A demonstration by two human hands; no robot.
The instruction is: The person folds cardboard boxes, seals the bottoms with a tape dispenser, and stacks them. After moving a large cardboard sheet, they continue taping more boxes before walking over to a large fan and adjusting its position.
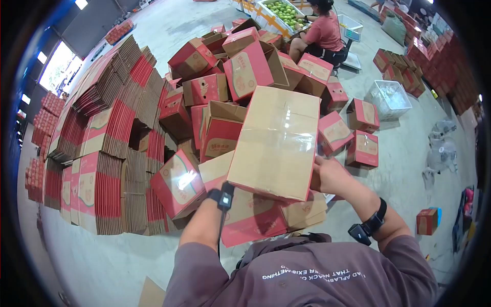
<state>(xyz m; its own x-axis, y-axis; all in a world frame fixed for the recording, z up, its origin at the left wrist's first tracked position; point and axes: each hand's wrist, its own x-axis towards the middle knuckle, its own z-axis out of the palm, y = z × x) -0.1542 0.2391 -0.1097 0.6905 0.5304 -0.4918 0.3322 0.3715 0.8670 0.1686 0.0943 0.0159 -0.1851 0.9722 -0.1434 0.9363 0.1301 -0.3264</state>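
Observation:
A cardboard box [276, 138] is in front of me, its plain brown face with clear tape across it turned up towards me and its red side showing along the edge. My right hand [330, 176] is closed at the box's right side, fingers curled against it and partly hidden. My left forearm reaches to the box's lower left corner; the left hand itself is hidden behind the box, so its fingers do not show. Below the box lie flat red and brown cartons [253, 220].
A heap of red made-up boxes [250, 69] lies ahead. Tall stacks of flattened cartons [110, 179] stand left. A white tub [388, 100] and single boxes [363, 148] are on the right. Further off, a person [325, 33] sits beside a crate of green fruit [281, 13].

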